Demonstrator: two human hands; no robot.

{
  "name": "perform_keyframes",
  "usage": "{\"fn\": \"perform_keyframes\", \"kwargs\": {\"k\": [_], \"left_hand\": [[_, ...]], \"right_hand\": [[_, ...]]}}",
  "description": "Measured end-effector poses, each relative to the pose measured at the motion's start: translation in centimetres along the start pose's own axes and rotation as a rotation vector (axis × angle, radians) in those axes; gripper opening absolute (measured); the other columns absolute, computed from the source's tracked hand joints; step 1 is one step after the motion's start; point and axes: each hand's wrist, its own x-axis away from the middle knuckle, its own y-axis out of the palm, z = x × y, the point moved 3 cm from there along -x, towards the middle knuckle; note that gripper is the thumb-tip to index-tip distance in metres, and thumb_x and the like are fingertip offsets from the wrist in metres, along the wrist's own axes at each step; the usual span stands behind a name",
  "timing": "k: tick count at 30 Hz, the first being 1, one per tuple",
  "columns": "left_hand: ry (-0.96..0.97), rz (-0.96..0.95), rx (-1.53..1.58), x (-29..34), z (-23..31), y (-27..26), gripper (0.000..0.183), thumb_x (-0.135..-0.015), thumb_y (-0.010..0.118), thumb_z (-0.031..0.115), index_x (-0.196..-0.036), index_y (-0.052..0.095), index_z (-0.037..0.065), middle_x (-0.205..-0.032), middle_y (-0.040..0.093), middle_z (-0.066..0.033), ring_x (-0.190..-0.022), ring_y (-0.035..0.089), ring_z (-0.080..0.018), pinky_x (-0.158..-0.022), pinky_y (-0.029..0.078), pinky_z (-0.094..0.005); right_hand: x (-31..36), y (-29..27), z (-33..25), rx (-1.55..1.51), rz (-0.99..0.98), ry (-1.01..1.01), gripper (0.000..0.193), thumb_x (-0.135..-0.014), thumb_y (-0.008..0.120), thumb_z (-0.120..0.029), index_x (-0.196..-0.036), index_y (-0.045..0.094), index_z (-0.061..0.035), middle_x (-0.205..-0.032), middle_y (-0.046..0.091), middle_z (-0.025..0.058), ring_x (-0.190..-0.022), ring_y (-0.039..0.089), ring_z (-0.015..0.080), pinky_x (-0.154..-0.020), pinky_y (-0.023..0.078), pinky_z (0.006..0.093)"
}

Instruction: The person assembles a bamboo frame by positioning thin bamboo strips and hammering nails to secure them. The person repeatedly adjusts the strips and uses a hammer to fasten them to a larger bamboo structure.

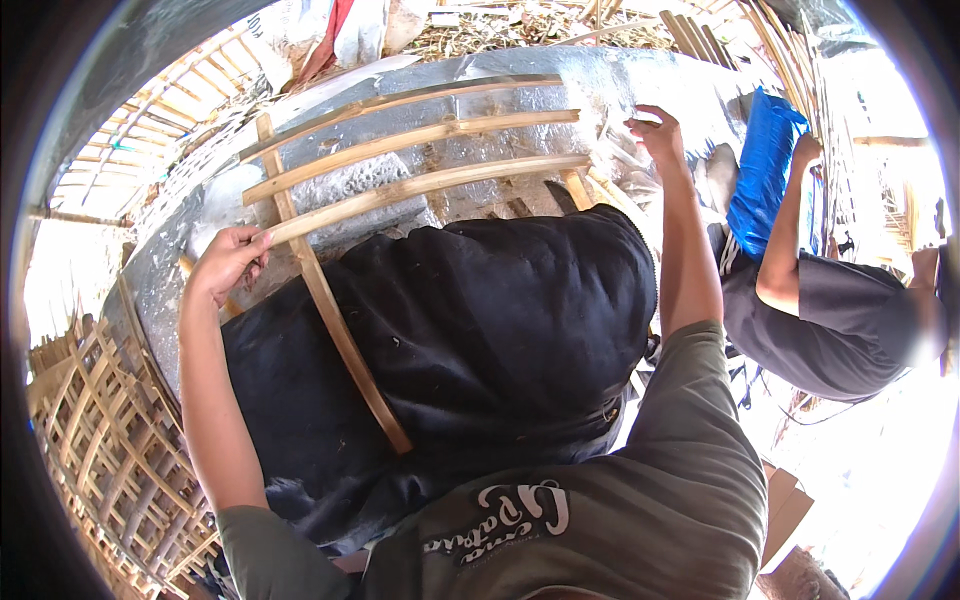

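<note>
My left hand [235,262] pinches the left end of the nearest bamboo slat [430,190] between thumb and fingers. That slat lies crosswise over a long bamboo strip [335,310], which runs down onto the black cloth [480,320] over my lap. Beyond it are a middle slat [410,153] and a far slat [400,103], roughly parallel and also crossing the long strip near its top. My right hand [658,138] is raised to the right of the slats' ends, fingers apart and holding nothing. A short light strip [577,188] shows under the nearest slat's right end.
A grey sheet [590,75] covers the ground ahead. Woven bamboo lattice [120,460] stands at the left. On the right a person [840,310] sits with a hand at a blue bundle [768,165]. Bamboo scraps [530,30] lie at the back.
</note>
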Motion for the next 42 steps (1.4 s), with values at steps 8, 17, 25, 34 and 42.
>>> {"fn": "perform_keyframes", "kwargs": {"k": [8, 17, 25, 34, 42], "left_hand": [[-0.013, 0.016, -0.059, 1.0, 1.5, 0.5, 0.025, -0.096, 0.068, 0.029, -0.094, 0.064, 0.004, -0.071, 0.059, 0.0037, -0.056, 0.051, -0.0028, -0.048, 0.041, -0.0186], [0.001, 0.000, -0.003, 0.6, 0.9, 0.8, 0.022, -0.096, 0.067, 0.028, -0.087, 0.067, 0.007, -0.070, 0.060, 0.0035, -0.056, 0.051, -0.0045, -0.047, 0.039, -0.0213], [0.054, -0.030, -0.014, 0.0, 0.5, 0.7, 0.023, -0.096, 0.067, 0.029, -0.090, 0.068, 0.007, -0.068, 0.059, 0.0042, -0.057, 0.051, -0.0040, -0.049, 0.040, -0.0227], [0.040, -0.044, -0.054, 0.2, 0.4, 0.8, 0.027, -0.092, 0.070, 0.036, -0.083, 0.069, 0.011, -0.067, 0.057, 0.0046, -0.059, 0.050, -0.0064, -0.050, 0.035, -0.0249], [0.036, -0.054, -0.007, 1.7, 0.9, 1.2, 0.029, -0.092, 0.071, 0.037, -0.086, 0.067, 0.009, -0.065, 0.054, 0.0039, -0.055, 0.048, -0.0067, -0.046, 0.035, -0.0245]], "right_hand": [[4.4, 2.8, -12.3, 0.034, -0.157, -0.369, 0.026, -0.088, 0.074, -0.013, -0.112, 0.069, -0.0066, -0.093, 0.075, 0.0057, -0.082, 0.066, 0.0097, -0.067, 0.050, 0.0235], [16.7, 14.1, -30.1, 0.025, -0.443, -0.766, 0.021, -0.088, 0.074, -0.016, -0.107, 0.070, -0.0094, -0.098, 0.076, 0.0069, -0.076, 0.070, 0.0098, -0.066, 0.055, 0.0240], [21.1, 23.4, -31.4, 0.015, -0.665, -0.582, 0.017, -0.088, 0.075, -0.011, -0.104, 0.069, -0.0081, -0.092, 0.073, 0.0053, -0.083, 0.066, 0.0078, -0.070, 0.054, 0.0234], [22.2, 30.3, -27.9, -0.070, -0.634, -0.492, 0.014, -0.086, 0.075, -0.007, -0.098, 0.069, -0.0036, -0.088, 0.074, 0.0061, -0.077, 0.065, 0.0078, -0.066, 0.053, 0.0240], [23.6, 33.2, -23.8, -0.156, -0.506, -0.467, 0.014, -0.086, 0.074, -0.006, -0.098, 0.068, -0.0027, -0.089, 0.075, 0.0084, -0.076, 0.068, 0.0089, -0.068, 0.053, 0.0249]]}}
